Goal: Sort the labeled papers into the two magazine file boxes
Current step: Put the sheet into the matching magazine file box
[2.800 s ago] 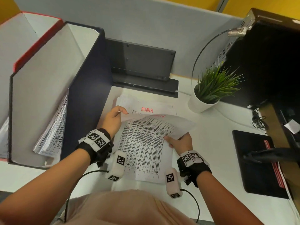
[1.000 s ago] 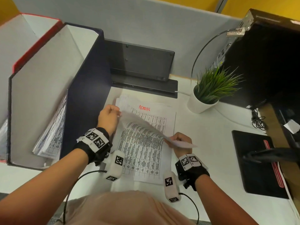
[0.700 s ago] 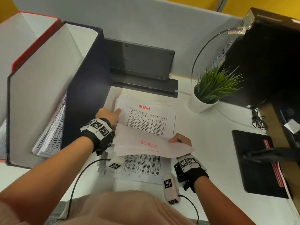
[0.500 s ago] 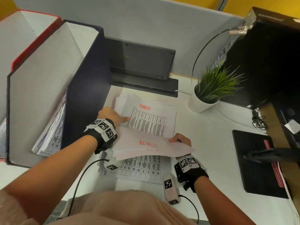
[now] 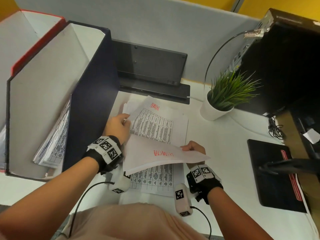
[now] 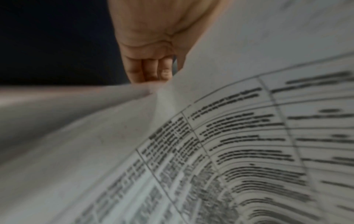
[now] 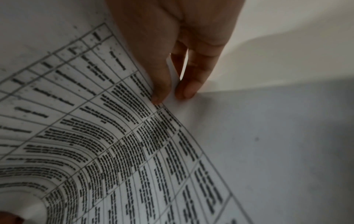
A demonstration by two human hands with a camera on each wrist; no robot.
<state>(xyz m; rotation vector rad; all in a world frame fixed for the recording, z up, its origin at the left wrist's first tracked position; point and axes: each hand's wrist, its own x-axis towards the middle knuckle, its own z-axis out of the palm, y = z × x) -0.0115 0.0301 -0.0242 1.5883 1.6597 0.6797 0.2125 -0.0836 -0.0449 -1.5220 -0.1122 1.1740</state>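
A stack of printed table sheets (image 5: 176,129) lies on the white desk (image 5: 225,153). My left hand (image 5: 117,125) pinches the left edge of the top sheet (image 5: 152,125), labelled in red, and lifts it off the stack; its curled fingers (image 6: 149,71) meet the paper edge. Nearer me, my right hand (image 5: 194,148) holds a turned-over sheet (image 5: 162,156) above the stack, red lettering showing through. Thumb and finger of that right hand (image 7: 171,97) pinch this sheet's edge. The dark blue file box (image 5: 90,94) stands left of the stack with papers (image 5: 53,141) inside. The red file box (image 5: 34,44) stands beyond it.
A potted plant (image 5: 214,110) stands right of the stack. A black stand (image 5: 149,66) sits against the grey partition behind it. A black pad (image 5: 273,174) and a dark computer case (image 5: 285,58) fill the right side, with loose cables (image 5: 275,127) between them.
My right hand turned a sheet over and drew it toward me. My left hand let that sheet go, moved to the stack's left edge and lifted the top sheet.
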